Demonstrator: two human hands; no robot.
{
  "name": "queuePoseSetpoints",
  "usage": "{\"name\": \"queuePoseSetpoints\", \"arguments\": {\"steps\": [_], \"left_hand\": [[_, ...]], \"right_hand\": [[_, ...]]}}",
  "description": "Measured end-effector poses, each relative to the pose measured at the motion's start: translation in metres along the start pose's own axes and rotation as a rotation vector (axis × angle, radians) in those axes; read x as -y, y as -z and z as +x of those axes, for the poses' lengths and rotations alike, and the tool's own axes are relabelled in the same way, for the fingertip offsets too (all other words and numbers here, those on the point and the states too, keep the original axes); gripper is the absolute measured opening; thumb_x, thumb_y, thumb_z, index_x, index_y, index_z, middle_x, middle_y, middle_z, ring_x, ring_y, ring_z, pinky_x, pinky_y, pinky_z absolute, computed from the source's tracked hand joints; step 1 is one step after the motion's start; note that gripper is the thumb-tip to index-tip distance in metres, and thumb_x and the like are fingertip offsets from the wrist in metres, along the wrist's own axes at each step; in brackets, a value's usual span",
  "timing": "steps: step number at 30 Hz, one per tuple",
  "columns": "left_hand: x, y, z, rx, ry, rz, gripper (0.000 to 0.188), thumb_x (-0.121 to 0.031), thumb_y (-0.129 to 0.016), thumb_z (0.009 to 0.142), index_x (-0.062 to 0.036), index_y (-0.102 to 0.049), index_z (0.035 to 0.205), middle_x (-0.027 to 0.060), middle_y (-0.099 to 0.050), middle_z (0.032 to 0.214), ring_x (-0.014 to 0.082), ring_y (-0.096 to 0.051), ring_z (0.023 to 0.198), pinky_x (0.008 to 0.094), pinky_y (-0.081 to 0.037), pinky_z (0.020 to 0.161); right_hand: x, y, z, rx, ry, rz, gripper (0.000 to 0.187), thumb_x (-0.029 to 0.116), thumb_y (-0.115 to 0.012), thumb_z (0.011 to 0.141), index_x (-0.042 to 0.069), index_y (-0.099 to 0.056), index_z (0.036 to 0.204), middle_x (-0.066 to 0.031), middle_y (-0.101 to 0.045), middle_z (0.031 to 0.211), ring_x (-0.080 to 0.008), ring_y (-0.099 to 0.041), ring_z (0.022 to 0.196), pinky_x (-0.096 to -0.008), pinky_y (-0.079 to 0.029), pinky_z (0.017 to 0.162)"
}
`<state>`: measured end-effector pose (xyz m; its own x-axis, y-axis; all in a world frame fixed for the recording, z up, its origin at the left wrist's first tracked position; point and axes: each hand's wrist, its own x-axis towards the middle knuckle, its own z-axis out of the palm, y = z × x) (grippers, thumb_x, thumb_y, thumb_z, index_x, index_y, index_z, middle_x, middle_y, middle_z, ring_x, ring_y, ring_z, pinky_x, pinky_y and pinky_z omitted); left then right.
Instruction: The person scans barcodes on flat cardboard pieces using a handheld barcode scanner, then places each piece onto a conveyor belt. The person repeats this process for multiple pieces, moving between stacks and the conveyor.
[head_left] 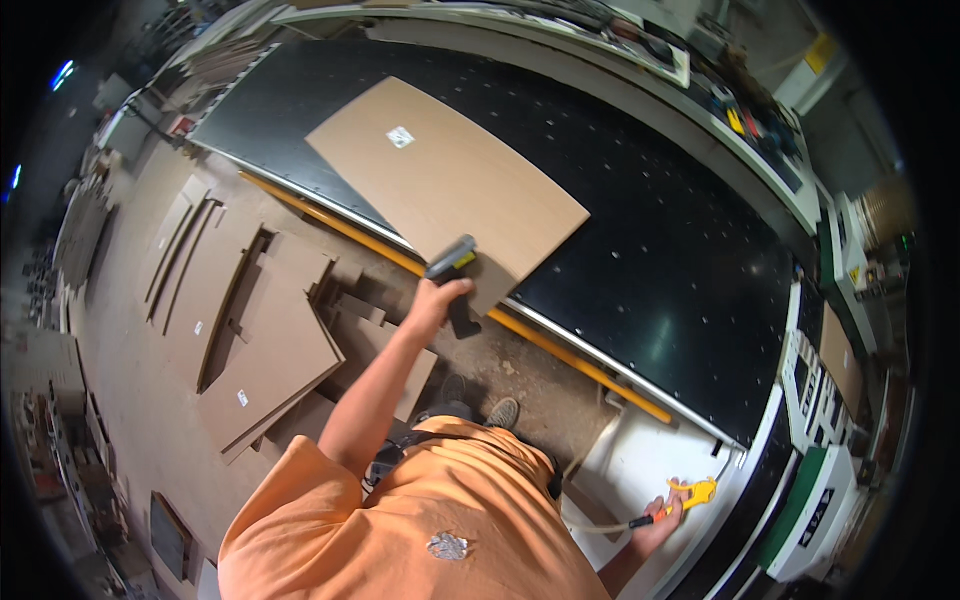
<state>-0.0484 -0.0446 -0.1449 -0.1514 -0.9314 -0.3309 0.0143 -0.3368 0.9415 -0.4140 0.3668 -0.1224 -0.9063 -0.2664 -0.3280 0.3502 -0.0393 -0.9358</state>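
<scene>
My left hand (432, 302) is closed round a handheld barcode scanner (451, 260), dark grey with a yellow patch. The scanner is over the near edge of a flat brown board (455, 175). That board rests on a black, dotted machine table (660, 270) and juts past its front edge; a small white label (400, 137) is on its upper face. At the lower right, my right hand (655, 522) grips a yellow air blow gun (698, 492) by its handle. A thin hose (595, 526) runs from the gun toward my body.
A yellow bar (560, 352) runs along the table's front. Stacked brown panels (275, 340) lie on the floor to my left. A white and green machine housing (808, 515) stands at the right. Tools (745, 125) lie on the far gantry ledge. My shoe (503, 413) is below the table.
</scene>
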Motion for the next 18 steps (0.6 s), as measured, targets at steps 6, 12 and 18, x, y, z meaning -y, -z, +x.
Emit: {"name": "queuePoseSetpoints", "arguments": {"steps": [6,12,18], "left_hand": [[0.001,0.004,0.013,-0.14,-0.131,-0.235,0.029,-0.028,-0.072,0.08,-0.0017,-0.067,0.091,0.0015,-0.061,0.072,0.0094,-0.052,0.053,0.0266,-0.038,0.045],[0.003,0.039,0.037,-0.227,-0.179,-0.382,0.023,-0.02,-0.071,0.08,0.001,-0.067,0.087,0.0032,-0.064,0.077,0.012,-0.059,0.07,0.0289,-0.047,0.066],[0.004,0.074,0.049,-0.306,-0.212,-0.389,0.02,-0.019,-0.072,0.08,0.0006,-0.068,0.082,0.003,-0.064,0.074,0.0115,-0.058,0.067,0.0281,-0.047,0.063]], "right_hand": [[-0.002,-0.09,-0.07,0.767,-0.243,-0.273,0.048,0.044,-0.033,0.107,-0.001,-0.05,0.117,-0.0171,-0.061,0.096,-0.0119,-0.039,0.038,-0.0214,-0.031,0.033],[0.012,-0.169,-0.103,1.177,-0.187,-0.398,0.066,0.057,-0.039,0.103,-0.006,-0.05,0.119,-0.0222,-0.063,0.099,-0.0136,-0.043,0.04,-0.0215,-0.034,0.039],[0.009,-0.218,-0.124,1.343,-0.169,-0.48,0.066,0.057,-0.043,0.101,-0.006,-0.052,0.12,-0.02,-0.064,0.101,-0.011,-0.044,0.041,-0.0212,-0.033,0.04]]}}
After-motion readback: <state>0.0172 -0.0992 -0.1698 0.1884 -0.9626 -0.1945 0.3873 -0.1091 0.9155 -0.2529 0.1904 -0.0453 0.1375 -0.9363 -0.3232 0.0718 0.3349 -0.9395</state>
